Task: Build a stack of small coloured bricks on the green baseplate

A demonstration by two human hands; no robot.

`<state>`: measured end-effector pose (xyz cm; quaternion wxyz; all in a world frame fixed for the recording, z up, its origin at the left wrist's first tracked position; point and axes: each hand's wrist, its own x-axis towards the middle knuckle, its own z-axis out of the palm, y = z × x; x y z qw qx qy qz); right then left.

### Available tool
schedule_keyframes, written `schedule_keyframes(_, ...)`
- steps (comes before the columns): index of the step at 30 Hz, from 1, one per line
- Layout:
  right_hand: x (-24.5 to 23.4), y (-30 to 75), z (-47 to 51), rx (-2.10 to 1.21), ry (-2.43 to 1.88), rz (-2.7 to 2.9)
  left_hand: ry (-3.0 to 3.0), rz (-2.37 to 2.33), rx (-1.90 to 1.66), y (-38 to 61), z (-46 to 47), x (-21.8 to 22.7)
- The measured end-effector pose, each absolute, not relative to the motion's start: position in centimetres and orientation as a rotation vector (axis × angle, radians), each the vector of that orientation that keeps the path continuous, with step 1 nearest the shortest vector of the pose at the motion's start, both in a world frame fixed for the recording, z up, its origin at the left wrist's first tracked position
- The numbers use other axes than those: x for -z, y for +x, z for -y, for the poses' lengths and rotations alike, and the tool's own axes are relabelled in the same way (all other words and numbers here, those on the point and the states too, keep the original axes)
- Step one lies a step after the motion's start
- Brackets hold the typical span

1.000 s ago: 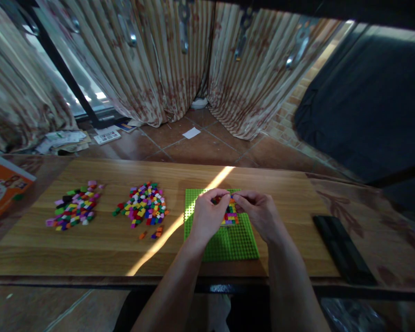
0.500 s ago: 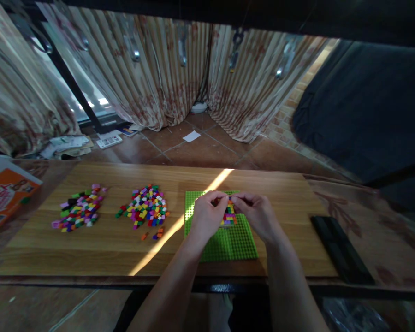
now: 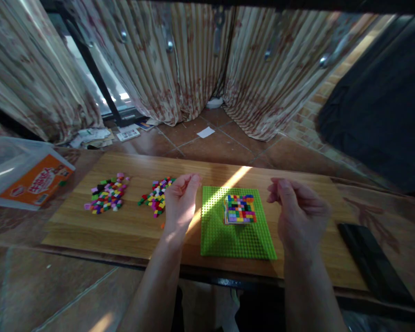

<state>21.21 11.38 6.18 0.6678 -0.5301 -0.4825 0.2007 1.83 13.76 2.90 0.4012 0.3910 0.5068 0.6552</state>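
A small square block of many-coloured toy bricks (image 3: 240,210) stands on the green studded baseplate (image 3: 235,244), with dark spots in its middle. My left hand (image 3: 180,203) hovers left of the plate, thumb and fingers pinched together. It covers part of a pile of loose toy bricks (image 3: 157,193). To the right of the plate I hold my right hand (image 3: 297,207) raised, its fingers curled in and the thumb against them. Whether either hand has a small brick in it is hidden. Neither hand touches the brick block.
Another pile of loose bricks (image 3: 109,193) lies farther left on the wooden board (image 3: 131,246). A clear plastic box with an orange label (image 3: 38,180) stands at the far left. A long black object (image 3: 373,263) lies at the right end. Curtains (image 3: 180,69) hang behind.
Both hands have come away from the brick block and moved apart, the left one to the left and the right one to the right. The block now shows fully. The camera view has shifted.
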Motion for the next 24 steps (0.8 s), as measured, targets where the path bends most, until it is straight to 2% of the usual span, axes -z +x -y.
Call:
schedule_keyframes(3, -6.8, 17.5, -9.8, -0.51, -1.106, 1.2, 0.775, -1.308, -1.793, -0.4, -13.6, -3.3)
schedule_keyframes(7, -5.5, 13.3, -8.9, -0.718, -1.034, 1.645, 0.516, -1.203, -1.914, -2.5, -13.3, -3.6)
schedule_keyframes(12, -2.0, 11.1, -9.5, -0.733, -1.25, 2.108, 0.466, -1.139, -1.962, -4.3, -12.7, -3.9)
schedule_keyframes(19, 0.6, 10.1, -10.2, -0.571, -1.49, 2.16, 0.384, -1.065, -1.95, -5.7, -11.9, -4.4)
schedule_keyframes(24, 1.2, 9.0, -10.4, -0.614, -1.296, 2.089, 0.377, -1.098, -1.945, -6.5, -11.4, -4.6)
